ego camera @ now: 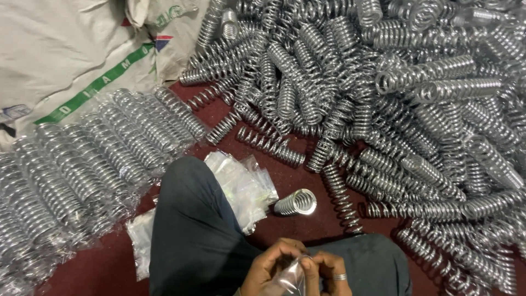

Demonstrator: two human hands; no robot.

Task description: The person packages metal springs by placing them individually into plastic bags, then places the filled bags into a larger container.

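At the bottom edge, my left hand (269, 267) and my right hand (327, 269) meet over my lap, both pinching a small clear plastic bag (291, 278). A ring sits on a finger of my right hand. A single short metal coil spring (296, 202) lies on the dark red floor just beyond my knee. A stack of empty clear bags (245, 186) rests beside my dark trouser leg (192, 225).
A big heap of loose shiny coil springs (383, 98) fills the right and top. Rows of springs wrapped in clear bags (82, 164) lie at the left. White woven sacks (71, 49) with a green stripe sit at the upper left.
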